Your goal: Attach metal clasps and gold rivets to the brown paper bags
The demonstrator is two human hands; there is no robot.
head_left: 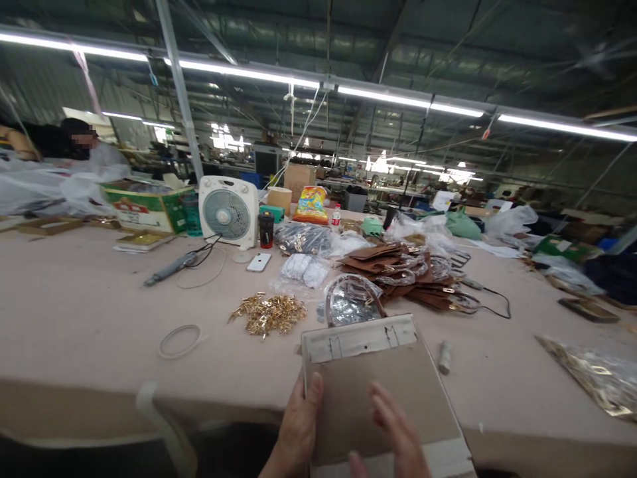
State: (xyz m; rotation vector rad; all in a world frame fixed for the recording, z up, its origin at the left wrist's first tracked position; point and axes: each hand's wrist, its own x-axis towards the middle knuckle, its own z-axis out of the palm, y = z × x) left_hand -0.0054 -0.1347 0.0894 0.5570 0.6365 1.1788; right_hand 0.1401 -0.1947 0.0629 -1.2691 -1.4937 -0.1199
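Note:
A flat brown board [368,378] with a white strip along its far end lies over the near edge of the table [84,312]. My left hand [298,425] grips its left edge, thumb on top. My right hand [398,431] rests on the board's near part with fingers stretched out, slightly blurred. Just beyond the board lie a brown curved strap [354,287] over a plastic bag of metal parts, and a pile of small gold fittings [269,312].
A tape ring [180,340], a small white cylinder [444,356], brown leather pieces [413,272], a phone [259,261], a white fan [228,214], a soldering-type tool [169,269] and boxes lie around. A gold-foil bag [597,378] sits right. A person [84,149] works far left.

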